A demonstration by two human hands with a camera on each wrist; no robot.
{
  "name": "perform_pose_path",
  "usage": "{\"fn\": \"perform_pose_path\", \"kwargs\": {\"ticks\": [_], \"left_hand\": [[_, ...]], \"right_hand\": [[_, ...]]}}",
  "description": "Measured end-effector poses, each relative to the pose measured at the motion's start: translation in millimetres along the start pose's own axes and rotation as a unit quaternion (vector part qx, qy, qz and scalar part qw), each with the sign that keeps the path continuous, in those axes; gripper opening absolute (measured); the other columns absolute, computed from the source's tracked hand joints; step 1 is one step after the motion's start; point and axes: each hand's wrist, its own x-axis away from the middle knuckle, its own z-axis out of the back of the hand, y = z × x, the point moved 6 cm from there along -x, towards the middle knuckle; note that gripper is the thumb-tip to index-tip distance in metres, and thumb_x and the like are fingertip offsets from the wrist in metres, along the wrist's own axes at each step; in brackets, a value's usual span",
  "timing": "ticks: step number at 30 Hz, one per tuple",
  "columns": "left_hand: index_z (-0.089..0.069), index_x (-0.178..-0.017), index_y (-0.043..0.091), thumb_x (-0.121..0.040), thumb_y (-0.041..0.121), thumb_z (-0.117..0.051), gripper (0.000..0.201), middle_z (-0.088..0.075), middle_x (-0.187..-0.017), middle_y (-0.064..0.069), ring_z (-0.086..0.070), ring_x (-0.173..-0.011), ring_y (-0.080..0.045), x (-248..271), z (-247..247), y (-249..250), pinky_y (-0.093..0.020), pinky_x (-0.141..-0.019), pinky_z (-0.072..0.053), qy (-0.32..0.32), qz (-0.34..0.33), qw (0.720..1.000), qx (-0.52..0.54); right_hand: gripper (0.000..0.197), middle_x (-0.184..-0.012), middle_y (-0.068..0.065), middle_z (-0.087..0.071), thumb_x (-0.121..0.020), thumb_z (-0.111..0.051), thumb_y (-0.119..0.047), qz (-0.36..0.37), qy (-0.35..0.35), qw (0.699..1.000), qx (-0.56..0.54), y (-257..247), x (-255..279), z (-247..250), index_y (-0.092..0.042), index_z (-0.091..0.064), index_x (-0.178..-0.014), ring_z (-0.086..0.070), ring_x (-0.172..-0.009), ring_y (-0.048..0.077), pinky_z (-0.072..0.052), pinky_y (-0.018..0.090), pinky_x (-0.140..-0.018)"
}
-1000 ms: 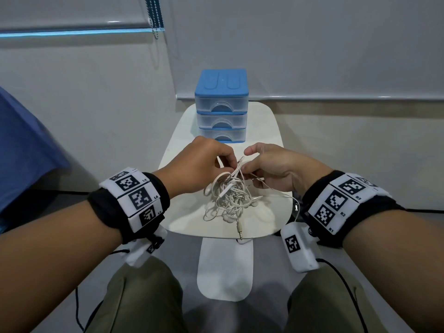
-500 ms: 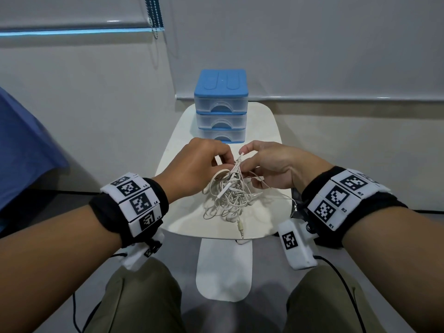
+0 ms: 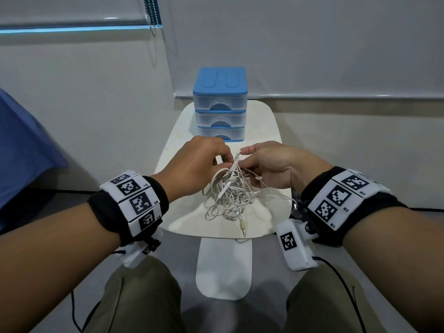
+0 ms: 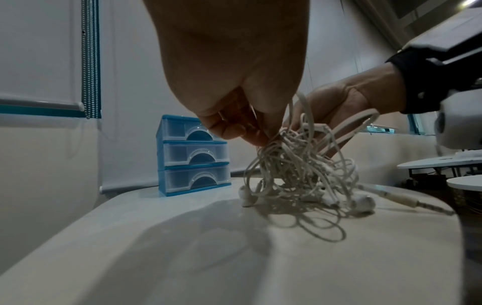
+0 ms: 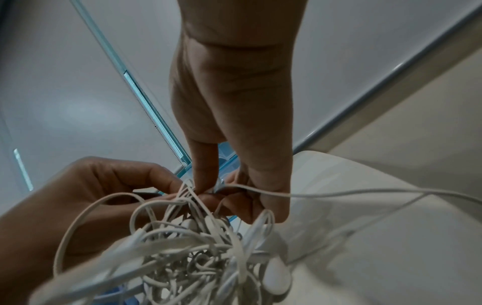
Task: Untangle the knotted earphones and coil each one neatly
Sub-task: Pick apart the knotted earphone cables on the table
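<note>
A tangled bundle of white earphones (image 3: 230, 193) hangs over the small white table (image 3: 187, 219), its lower loops and earbuds (image 4: 362, 203) touching the top. My left hand (image 3: 204, 162) pinches cords at the top left of the tangle (image 4: 292, 165). My right hand (image 3: 269, 164) pinches cords at the top right, fingertips close to the left hand's (image 5: 208, 185). A jack plug (image 3: 243, 228) lies near the table's front edge. One thin cord (image 5: 365, 194) trails off to the right.
A blue three-drawer mini cabinet (image 3: 219, 104) stands at the table's far end, just behind the hands. Walls and roller blinds close the back. My knees (image 3: 144, 296) are under the table's near edge. Other round tables (image 4: 443, 165) stand off right.
Both hands have lifted the top of the tangle slightly and drawn a little further from me; the bundle hangs a bit longer than a second ago.
</note>
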Motion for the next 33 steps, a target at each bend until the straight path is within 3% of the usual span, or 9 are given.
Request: {"fn": "perform_pose_path", "kwargs": {"ticks": [4,7,9,13,19,23,27,30,33], "left_hand": [[-0.079,-0.092,0.02,-0.09,0.025,-0.079,0.006,-0.065,-0.09,0.009,-0.063,-0.068,-0.015,2,3,1,-0.041,-0.069,-0.054,0.012,-0.038,0.999,-0.025],[-0.08,-0.094,0.021,-0.091,0.026,-0.078,0.007,-0.067,-0.091,0.008,-0.062,-0.067,-0.016,3,4,-1,-0.043,-0.067,-0.054,0.018,-0.062,0.997,-0.048],[-0.08,-0.094,0.02,-0.092,0.023,-0.078,0.004,-0.067,-0.089,0.008,-0.06,-0.067,-0.016,3,7,-1,-0.042,-0.065,-0.053,0.034,-0.074,0.996,-0.046],[-0.078,-0.096,0.017,-0.097,0.024,-0.072,0.01,-0.056,-0.086,0.012,-0.05,-0.071,-0.013,0,10,4,-0.037,-0.063,-0.047,0.054,-0.086,0.992,-0.071],[-0.061,-0.09,0.015,-0.1,0.025,-0.057,0.015,-0.054,-0.091,0.002,-0.052,-0.068,-0.025,-6,11,14,-0.033,-0.056,-0.034,0.002,-0.128,0.972,-0.199],[-0.052,-0.092,0.024,-0.104,0.033,-0.05,0.015,-0.048,-0.092,0.013,-0.046,-0.077,-0.012,-5,16,3,-0.032,-0.061,-0.034,0.016,-0.075,0.988,-0.134],[-0.047,-0.089,0.028,-0.103,0.026,-0.058,0.018,-0.051,-0.088,0.016,-0.048,-0.081,-0.01,-6,14,-8,-0.035,-0.068,-0.04,0.011,-0.035,0.996,-0.076],[-0.053,-0.089,0.022,-0.102,0.023,-0.06,0.015,-0.059,-0.09,0.012,-0.054,-0.083,-0.013,-7,17,-15,-0.037,-0.073,-0.046,0.018,-0.013,1.0,-0.019],[-0.059,-0.091,0.019,-0.104,0.023,-0.058,0.014,-0.063,-0.09,0.007,-0.057,-0.081,-0.006,-5,27,-15,-0.025,-0.07,-0.043,0.059,0.006,0.997,0.048]], "right_hand": [[0.003,-0.081,0.006,-0.068,-0.096,-0.062,-0.014,-0.031,-0.033,0.998,-0.033,-1,7,-7,-0.016,-0.06,-0.096,-0.058,-0.068,0.016,-0.038,0.027,-0.062],[0.02,-0.085,0.005,-0.069,-0.09,-0.069,-0.026,-0.04,-0.044,0.998,-0.031,-3,8,-9,-0.016,-0.064,-0.107,-0.058,-0.075,0.017,-0.038,0.028,-0.062],[0.007,-0.084,0.006,-0.067,-0.091,-0.069,-0.017,-0.023,-0.047,0.998,-0.026,-6,11,-12,-0.014,-0.064,-0.094,-0.056,-0.074,0.017,-0.036,0.028,-0.063],[0.024,-0.076,0.01,-0.061,-0.09,-0.063,0.008,0.013,-0.005,0.998,-0.055,-9,9,-11,-0.012,-0.051,-0.088,-0.052,-0.07,0.018,-0.032,0.031,-0.063],[0.033,-0.077,0.007,-0.063,-0.087,-0.065,0.01,0.036,0.037,0.999,-0.017,-13,8,-12,-0.018,-0.048,-0.09,-0.054,-0.067,0.015,-0.032,0.028,-0.061],[0.034,-0.093,0.007,-0.065,-0.082,-0.07,0.003,0.139,0.088,0.98,0.113,-33,8,-10,-0.023,-0.056,-0.098,-0.058,-0.078,0.02,-0.04,0.028,-0.061],[0.026,-0.082,0.001,-0.064,-0.073,-0.079,0.003,0.282,0.081,0.932,0.214,-60,20,-21,-0.014,-0.069,-0.09,-0.058,-0.074,0.015,-0.047,0.026,-0.066],[0.024,-0.085,0.01,-0.073,-0.072,-0.082,0.0,0.31,0.053,0.91,0.269,-64,20,-30,-0.009,-0.07,-0.092,-0.064,-0.074,0.016,-0.058,0.037,-0.076],[0.016,-0.081,0.007,-0.074,-0.077,-0.084,-0.007,0.316,0.069,0.895,0.308,-60,17,-29,-0.01,-0.071,-0.086,-0.065,-0.073,0.015,-0.057,0.037,-0.078]]}}
